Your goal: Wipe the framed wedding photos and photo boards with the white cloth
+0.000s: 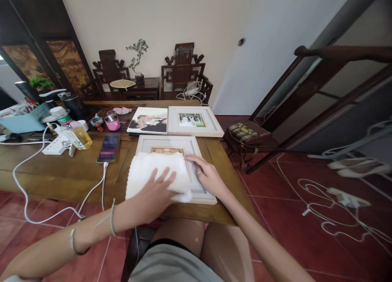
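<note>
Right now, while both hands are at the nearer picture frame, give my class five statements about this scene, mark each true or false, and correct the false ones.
1. The left hand rests on a white scalloped cloth. True.
2. A white cable runs to the smartphone. True.
3. The right hand holds the smartphone. False: it rests on the nearer picture frame.
4. The bonsai stands beside the smartphone. False: it stands on the dark wooden side table.
5. The pink cup stands nearer the smartphone than the bonsai does. True.
</note>
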A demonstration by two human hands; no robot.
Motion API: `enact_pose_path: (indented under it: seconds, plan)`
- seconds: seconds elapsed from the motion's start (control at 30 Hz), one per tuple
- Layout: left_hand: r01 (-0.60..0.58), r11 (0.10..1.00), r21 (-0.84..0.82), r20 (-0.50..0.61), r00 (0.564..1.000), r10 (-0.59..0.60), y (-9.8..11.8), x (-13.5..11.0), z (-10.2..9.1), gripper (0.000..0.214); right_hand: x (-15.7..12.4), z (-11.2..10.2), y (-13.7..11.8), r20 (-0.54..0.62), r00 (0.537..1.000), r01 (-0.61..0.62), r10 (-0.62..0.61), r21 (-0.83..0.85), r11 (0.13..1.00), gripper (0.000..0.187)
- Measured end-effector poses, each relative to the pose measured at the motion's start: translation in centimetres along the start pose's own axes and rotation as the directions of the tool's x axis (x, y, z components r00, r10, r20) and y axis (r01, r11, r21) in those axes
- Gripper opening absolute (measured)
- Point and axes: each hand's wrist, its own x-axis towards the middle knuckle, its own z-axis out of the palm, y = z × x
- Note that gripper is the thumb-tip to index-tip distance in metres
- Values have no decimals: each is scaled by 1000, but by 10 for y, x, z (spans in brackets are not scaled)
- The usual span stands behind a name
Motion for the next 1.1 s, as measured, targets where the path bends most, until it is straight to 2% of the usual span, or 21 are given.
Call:
enact_pose_path:
  seconds: [0.07, 0.13, 0.27, 0.37, 0.57, 0.7, 0.8, 0.9, 1.0, 1.1]
  plan:
    - [-12, 1000, -21, -46, 999, 12, 16, 4, -1, 31, 0, 0, 0, -7, 1000, -9, 9, -11, 1000, 57]
    - [-3, 1000, -20, -79, 997, 1, 23, 13, 1, 28, 0, -1, -2, -11, 1000, -23, 23, -21, 1000, 59]
    - [14, 1000, -4, -62, 998, -15, 17, 22, 7, 29, -1, -2, -3, -9, 1000, -21, 20, -39, 999, 59]
    - [61, 998, -5, -5, 998, -61, 5, 7, 7, 27, -1, -2, -3, -11, 1000, -8, 8, -33, 999, 59]
    - [211, 975, 72, 13, 977, -212, -22, -47, 2, 21, 0, -3, -3, -6, 999, -32, 32, -7, 999, 59]
    - [242, 965, 102, 33, 969, -247, -32, -60, -1, 22, -1, -4, -3, 13, 999, -46, 47, -25, 999, 60]
    - [257, 959, 119, 10, 966, -260, -45, -48, 0, 26, -1, -4, -2, 27, 999, -21, 22, -30, 999, 60]
    - [270, 955, 120, -31, 963, -268, -67, -23, 2, 29, -1, -4, 1, 31, 999, 14, -13, -14, 1000, 61]
    - [181, 979, 94, -85, 981, -173, -85, 13, -2, 34, -1, -3, 2, 29, 999, 27, -27, 0, 1000, 63]
    - [87, 993, 85, -144, 987, -75, -87, 56, -4, 36, 0, -3, 2, 35, 999, 33, -33, 0, 999, 65]
